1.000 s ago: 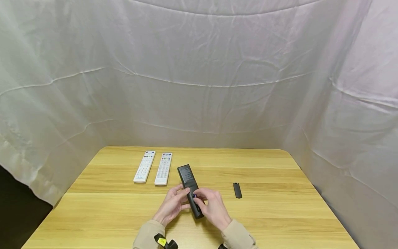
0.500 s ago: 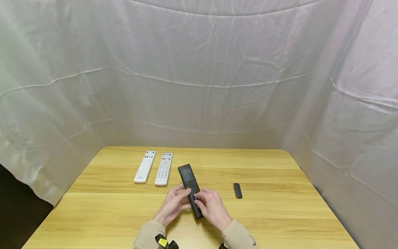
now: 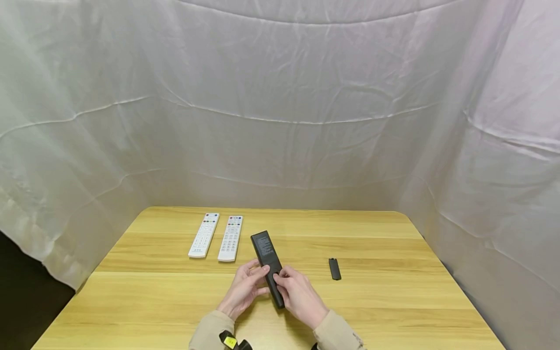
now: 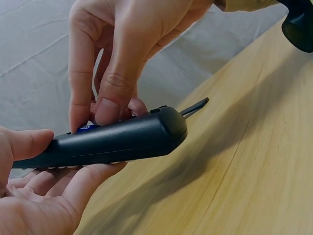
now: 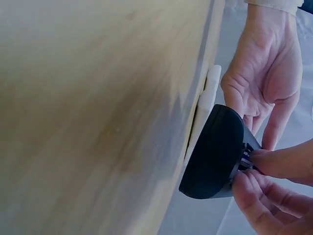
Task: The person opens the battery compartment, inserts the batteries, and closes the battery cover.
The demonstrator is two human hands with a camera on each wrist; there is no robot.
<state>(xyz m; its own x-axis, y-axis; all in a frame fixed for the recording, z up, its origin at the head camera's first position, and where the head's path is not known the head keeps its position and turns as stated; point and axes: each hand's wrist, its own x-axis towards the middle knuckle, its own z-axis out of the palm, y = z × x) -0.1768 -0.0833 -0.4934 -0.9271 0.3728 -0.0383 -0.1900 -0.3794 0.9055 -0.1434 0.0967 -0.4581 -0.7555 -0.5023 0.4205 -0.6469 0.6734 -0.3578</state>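
My left hand grips a black remote control from its left side, thumb on the back and fingers underneath. The remote lies back side up, tilted over the table, its battery compartment uncovered at the near end. Between the thumb and a finger of my right hand is a blue battery, pinched at the compartment; most of it is hidden by the fingers. Metal and blue also show at the compartment in the right wrist view. A black battery cover lies on the table to the right.
Two white remote controls, a left one and a right one, lie button side up at the back left of the wooden table. Pale grey curtains hang around the table's back and sides.
My right fingers have closed in lower over the compartment, and the blue battery has gone from sight in the head view. The left hand and the black remote have barely moved.
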